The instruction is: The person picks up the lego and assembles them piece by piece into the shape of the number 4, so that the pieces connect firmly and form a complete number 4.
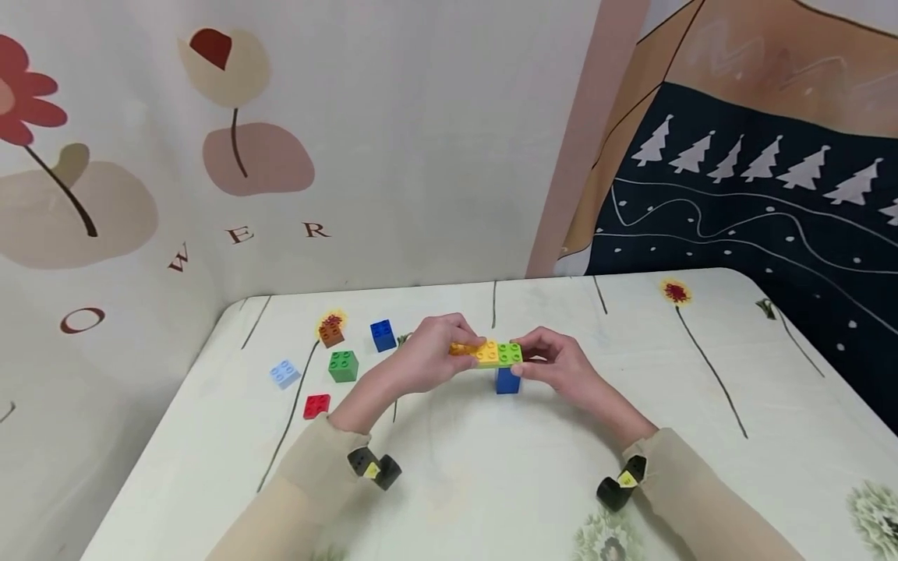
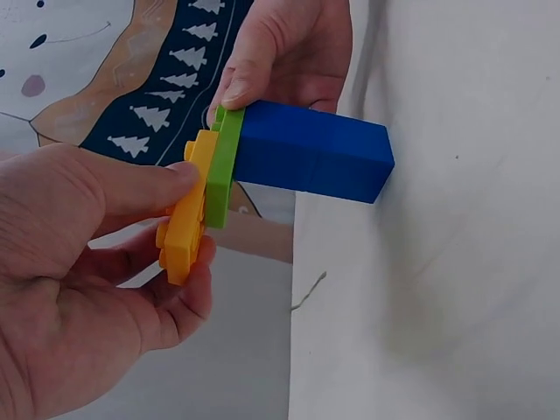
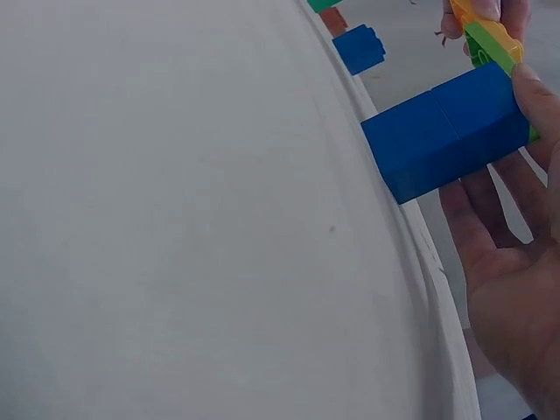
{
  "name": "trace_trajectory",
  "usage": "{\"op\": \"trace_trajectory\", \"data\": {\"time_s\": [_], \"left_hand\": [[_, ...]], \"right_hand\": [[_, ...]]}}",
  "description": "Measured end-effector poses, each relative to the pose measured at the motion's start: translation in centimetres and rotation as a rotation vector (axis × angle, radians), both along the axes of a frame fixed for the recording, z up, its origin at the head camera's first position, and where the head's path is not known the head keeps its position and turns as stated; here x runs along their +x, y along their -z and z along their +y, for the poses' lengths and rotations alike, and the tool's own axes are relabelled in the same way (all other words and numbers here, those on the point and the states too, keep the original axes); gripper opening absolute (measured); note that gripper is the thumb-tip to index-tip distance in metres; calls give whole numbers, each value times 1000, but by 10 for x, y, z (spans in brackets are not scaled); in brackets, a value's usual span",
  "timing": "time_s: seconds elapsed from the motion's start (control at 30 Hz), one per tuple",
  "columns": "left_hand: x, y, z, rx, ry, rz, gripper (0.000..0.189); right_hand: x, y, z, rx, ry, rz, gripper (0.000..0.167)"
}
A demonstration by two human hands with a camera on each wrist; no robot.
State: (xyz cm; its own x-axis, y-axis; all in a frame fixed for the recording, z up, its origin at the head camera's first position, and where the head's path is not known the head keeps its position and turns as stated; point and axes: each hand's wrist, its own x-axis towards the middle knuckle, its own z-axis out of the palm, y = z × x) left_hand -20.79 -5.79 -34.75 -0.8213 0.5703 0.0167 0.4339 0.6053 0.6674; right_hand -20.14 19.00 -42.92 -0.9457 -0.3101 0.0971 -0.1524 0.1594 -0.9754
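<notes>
Brickwork bridges the space between my left hand (image 1: 431, 354) and my right hand (image 1: 561, 362), above a white, flower-printed worktop (image 1: 463, 483). Beneath it, a tall, square-sided blue plastic tower (image 2: 315, 150) appears to stand upright on that surface, with a seam showing partway up its side. A flat, studded lime-green plastic plate (image 1: 510, 354) lies across the tower's top and juts out to its left; a low, studded yellow plastic brick (image 1: 487, 353) overlaps that jutting end and reaches farther left, clear of the tower. My left hand pinches the yellow brick between thumb and fingers, while my right hand grips the lime-green plate at the tower's top, making it the nearer of the two to the tower. One relation counts most, as I judge it: the yellow brick's long axis runs sideways, across the tower's upright one, its outer end held by my left hand. Whether its underside sits fully home on the studs, I cannot tell. Left of the tower, and well apart from it, lie a brown plastic brick (image 1: 331, 335), a dark-blue plastic brick (image 1: 383, 336), a green plastic brick (image 1: 343, 367), a pale-blue plastic brick (image 1: 284, 374) and a flat red plastic brick (image 1: 316, 406).
</notes>
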Motion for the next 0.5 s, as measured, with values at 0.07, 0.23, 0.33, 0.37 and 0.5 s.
{"op": "trace_trajectory", "data": {"time_s": [0.07, 0.23, 0.33, 0.37, 0.5], "left_hand": [[-1, -2, 1, -9, 1, -12, 33], [-3, -4, 2, -6, -1, -36, 31], [-3, -3, 1, 4, 2, -41, 31], [-2, -3, 1, 8, 1, -42, 32], [0, 2, -2, 24, -20, -41, 33]], "right_hand": [[0, 0, 1, -4, -4, 4, 31], [-2, 0, 2, -4, -10, 18, 30], [-2, 0, 3, -2, -9, 17, 31], [-2, 0, 3, -2, -10, 13, 31], [-1, 0, 3, 3, -11, -7, 33]]}}
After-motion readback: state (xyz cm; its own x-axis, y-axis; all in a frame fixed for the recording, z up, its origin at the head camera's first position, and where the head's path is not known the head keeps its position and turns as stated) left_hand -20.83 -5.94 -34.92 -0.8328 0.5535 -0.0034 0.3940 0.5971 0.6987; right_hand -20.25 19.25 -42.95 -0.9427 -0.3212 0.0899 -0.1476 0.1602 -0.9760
